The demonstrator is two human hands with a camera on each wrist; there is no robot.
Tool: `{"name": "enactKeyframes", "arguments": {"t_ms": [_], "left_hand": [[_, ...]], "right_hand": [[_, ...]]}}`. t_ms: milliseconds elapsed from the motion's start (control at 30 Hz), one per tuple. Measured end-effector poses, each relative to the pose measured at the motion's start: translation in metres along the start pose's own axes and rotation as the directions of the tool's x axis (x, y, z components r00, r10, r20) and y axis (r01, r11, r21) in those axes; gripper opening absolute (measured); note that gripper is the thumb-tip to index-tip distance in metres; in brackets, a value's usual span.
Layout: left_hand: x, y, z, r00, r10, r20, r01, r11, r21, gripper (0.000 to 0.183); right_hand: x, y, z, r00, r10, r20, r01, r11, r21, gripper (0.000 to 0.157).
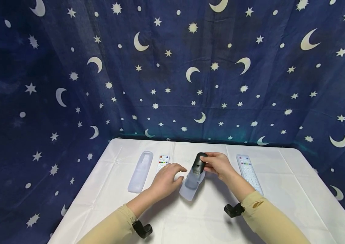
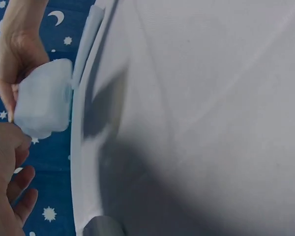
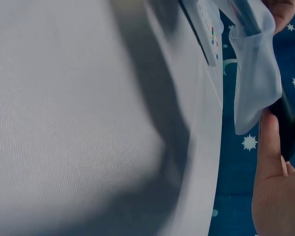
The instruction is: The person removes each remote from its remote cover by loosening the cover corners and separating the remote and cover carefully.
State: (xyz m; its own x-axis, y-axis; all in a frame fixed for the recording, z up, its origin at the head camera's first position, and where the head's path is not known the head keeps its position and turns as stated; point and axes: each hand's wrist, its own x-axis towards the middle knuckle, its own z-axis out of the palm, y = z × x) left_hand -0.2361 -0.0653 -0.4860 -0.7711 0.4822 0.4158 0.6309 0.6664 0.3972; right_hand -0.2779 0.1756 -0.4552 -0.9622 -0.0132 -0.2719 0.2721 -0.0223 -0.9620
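Note:
Between thumb and fingers, my right hand (image 1: 219, 165) pinches the upper end of a black remote control (image 1: 199, 162). The remote's lower part sits inside a translucent silicone remote cover (image 1: 190, 187), whose mouth is folded and gapes around it. The remote and cover tilt over the table. My left hand (image 1: 167, 179) is just left of the cover, thumb and forefinger apart, fingertips close to its edge. In the right wrist view the black remote (image 3: 284, 123) sticks out of the cover (image 3: 258, 73). The left wrist view shows the cover (image 2: 44, 98) between both hands.
A translucent cover (image 1: 140, 172) lies on the white-clothed table (image 1: 111, 210) at the left. Beside it is a white remote (image 1: 163, 161), partly hidden by my left hand. To the right lies another white remote in a translucent cover (image 1: 249, 173). A starry curtain (image 1: 172, 74) hangs behind.

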Motion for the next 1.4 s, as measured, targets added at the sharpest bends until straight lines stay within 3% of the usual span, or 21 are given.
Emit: {"name": "enactKeyframes", "arguments": {"t_ms": [100,267,600,667,767,833,867,900,967,1033,1100,1167,1300,1400], "left_hand": [[0.000,0.002,0.003,1.000,0.012,0.017,-0.012,1.000,0.003,0.018],[-0.001,0.004,0.009,1.000,0.006,-0.021,-0.007,0.999,-0.041,0.009],[-0.010,0.005,0.012,1.000,0.001,0.017,0.000,0.997,-0.073,0.012],[-0.012,0.006,0.013,1.000,-0.020,0.024,0.022,0.996,-0.085,0.013],[-0.013,0.007,0.014,0.994,-0.105,0.044,0.111,0.980,-0.163,0.011],[-0.013,0.007,0.014,0.977,-0.199,0.077,0.212,0.938,-0.274,0.010],[-0.013,0.008,0.014,0.964,-0.247,0.103,0.268,0.900,-0.345,0.011],[-0.013,0.008,0.014,0.946,-0.293,0.136,0.323,0.849,-0.419,0.014],[-0.013,0.010,0.014,0.901,-0.371,0.223,0.431,0.711,-0.556,0.023],[-0.013,0.011,0.014,0.860,-0.406,0.310,0.505,0.584,-0.635,0.033],[-0.013,0.013,0.014,0.836,-0.396,0.379,0.543,0.507,-0.670,0.040],[-0.014,0.014,0.015,0.836,-0.370,0.405,0.546,0.495,-0.676,0.043],[-0.015,0.014,0.016,0.859,-0.319,0.400,0.512,0.525,-0.680,0.041],[-0.015,0.014,0.015,0.859,-0.291,0.422,0.512,0.536,-0.672,0.039]], "right_hand": [[-0.001,0.000,0.002,1.000,-0.006,0.018,0.006,1.000,0.005,0.058],[-0.003,0.001,0.003,0.999,-0.022,0.025,0.022,1.000,0.015,0.057],[0.001,0.003,0.003,0.999,-0.043,0.004,0.043,0.999,0.005,0.055],[0.001,0.003,0.003,0.999,-0.038,-0.001,0.038,0.999,0.010,0.055],[0.001,0.002,0.003,1.000,-0.031,0.003,0.031,0.999,0.022,0.056],[0.001,0.002,0.003,1.000,-0.031,0.000,0.031,0.999,0.036,0.056],[0.001,0.001,0.002,0.999,-0.032,0.000,0.032,0.999,0.041,0.056],[0.001,0.001,0.002,0.999,-0.034,0.000,0.034,0.998,0.047,0.056],[0.001,0.000,0.000,0.999,-0.038,-0.004,0.038,0.998,0.053,0.056],[0.002,0.000,-0.001,0.999,-0.044,-0.007,0.044,0.997,0.057,0.057],[0.002,-0.001,-0.003,0.999,-0.049,-0.010,0.049,0.997,0.055,0.057],[0.003,-0.001,-0.004,0.999,-0.051,-0.015,0.052,0.997,0.053,0.057],[0.003,-0.002,-0.005,0.998,-0.060,-0.019,0.060,0.997,0.049,0.057],[0.003,-0.003,-0.006,0.997,-0.080,-0.011,0.080,0.996,0.027,0.057]]}}
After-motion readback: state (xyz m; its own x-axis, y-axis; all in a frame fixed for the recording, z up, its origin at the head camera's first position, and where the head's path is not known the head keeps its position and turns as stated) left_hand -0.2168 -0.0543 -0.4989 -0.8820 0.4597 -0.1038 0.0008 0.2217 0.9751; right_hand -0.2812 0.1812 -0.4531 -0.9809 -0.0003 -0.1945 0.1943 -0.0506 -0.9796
